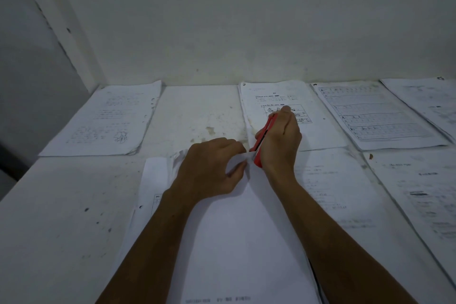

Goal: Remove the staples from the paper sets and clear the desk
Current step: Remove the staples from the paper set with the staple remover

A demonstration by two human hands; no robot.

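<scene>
A white paper set (237,242) lies in front of me on the white desk (69,205), blank side up. My left hand (209,168) pinches its far right corner, which is folded up. My right hand (281,140) grips a red staple remover (262,140), whose lower end sits right at that corner. The staple itself is hidden by my fingers.
Several more printed paper sets lie around: one at the far left (106,121), one behind my right hand (278,96), one at the far right (375,116), others along the right edge (424,192). A white wall (222,20) closes off the desk's back.
</scene>
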